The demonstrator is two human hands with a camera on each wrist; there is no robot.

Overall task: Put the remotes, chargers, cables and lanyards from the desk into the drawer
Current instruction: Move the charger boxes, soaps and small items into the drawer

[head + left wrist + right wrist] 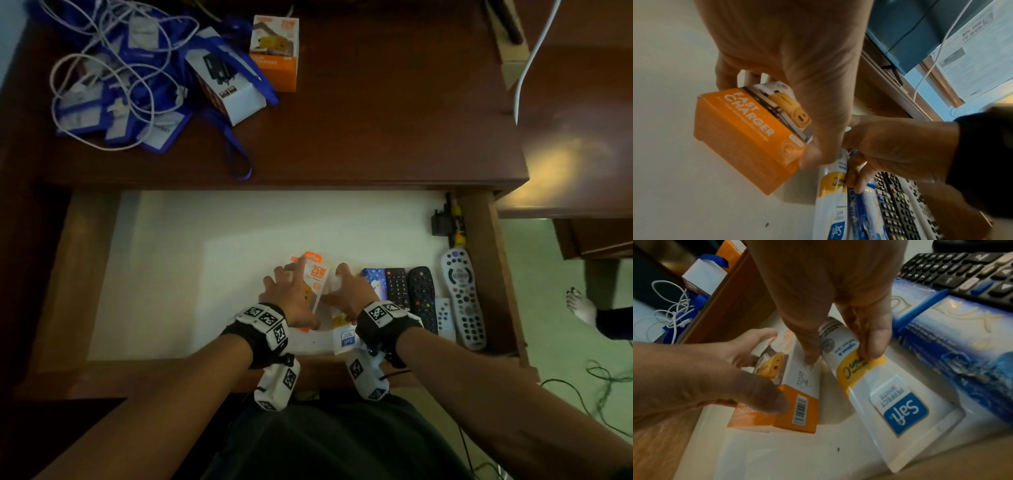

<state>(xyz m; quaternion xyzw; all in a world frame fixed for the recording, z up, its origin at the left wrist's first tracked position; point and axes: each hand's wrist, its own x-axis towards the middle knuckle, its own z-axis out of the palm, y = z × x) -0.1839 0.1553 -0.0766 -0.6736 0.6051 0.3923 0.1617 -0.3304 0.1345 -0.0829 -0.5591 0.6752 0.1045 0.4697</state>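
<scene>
Orange and white, the fast-charger box (748, 138) is gripped by the left hand (291, 301) low over the white floor of the open drawer (212, 267), thumb on one end and fingers (756, 337) curled over the other. Beside it a white Safi tube (885, 399) is pinched near its cap by the right hand (349, 291), next to a blue Lux box (953, 340) and the remotes (442, 298) (lined along the drawer's right side). On the desk (376, 120) a second orange box (274, 54), a white charger box (226, 82), white cables (113, 85) and blue lanyards (137, 102) are left.
</scene>
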